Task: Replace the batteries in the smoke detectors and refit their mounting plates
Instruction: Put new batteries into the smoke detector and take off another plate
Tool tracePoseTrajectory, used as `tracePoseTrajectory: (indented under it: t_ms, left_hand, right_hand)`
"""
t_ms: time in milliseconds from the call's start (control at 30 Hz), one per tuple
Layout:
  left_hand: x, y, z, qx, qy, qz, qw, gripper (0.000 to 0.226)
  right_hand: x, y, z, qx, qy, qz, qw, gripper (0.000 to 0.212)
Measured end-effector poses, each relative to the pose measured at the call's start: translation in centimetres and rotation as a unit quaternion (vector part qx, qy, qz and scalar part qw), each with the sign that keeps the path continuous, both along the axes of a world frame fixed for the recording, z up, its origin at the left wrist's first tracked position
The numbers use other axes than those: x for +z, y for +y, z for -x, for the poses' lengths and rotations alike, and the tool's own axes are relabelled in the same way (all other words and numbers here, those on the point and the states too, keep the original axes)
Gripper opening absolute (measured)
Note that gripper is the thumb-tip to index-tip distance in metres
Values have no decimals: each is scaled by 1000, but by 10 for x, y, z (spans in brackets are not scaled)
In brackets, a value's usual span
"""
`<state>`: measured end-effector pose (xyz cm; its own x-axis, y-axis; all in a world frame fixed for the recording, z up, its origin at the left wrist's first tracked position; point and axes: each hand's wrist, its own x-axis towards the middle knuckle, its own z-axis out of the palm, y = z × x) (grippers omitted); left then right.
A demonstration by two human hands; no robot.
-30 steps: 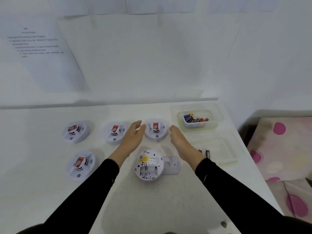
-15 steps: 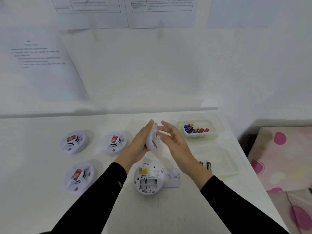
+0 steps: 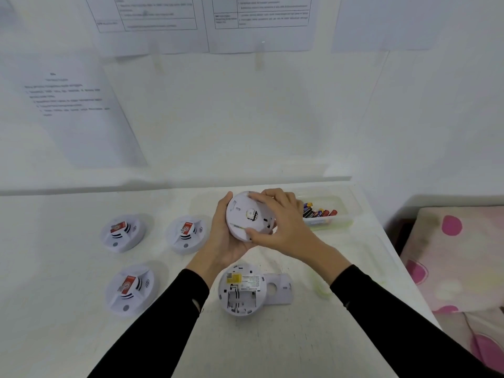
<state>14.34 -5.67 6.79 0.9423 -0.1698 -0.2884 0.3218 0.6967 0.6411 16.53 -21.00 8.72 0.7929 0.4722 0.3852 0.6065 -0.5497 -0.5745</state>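
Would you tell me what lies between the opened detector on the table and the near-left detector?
In the head view, the left sleeve crosses between the opened detector and the near-left detector.

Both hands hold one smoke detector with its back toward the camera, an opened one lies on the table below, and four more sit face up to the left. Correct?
No: the head view shows three face-up smoke detectors to the left, not four. The rest holds: the left hand and right hand hold the lifted smoke detector, and the opened smoke detector lies on the table below.
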Motion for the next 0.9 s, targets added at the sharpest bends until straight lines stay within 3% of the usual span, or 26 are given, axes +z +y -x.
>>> tracePoseTrajectory:
  t_ms: [567, 900]
  left_hand:
    - [5, -5, 1, 10, -17, -21, 1000, 51]
    - [1, -13, -4, 35, -20, -84, 996, 49]
  right_hand:
    - [10, 3, -9, 88, -1, 14, 996, 72]
    - [13, 0, -15, 62, 12, 161, 985, 78]
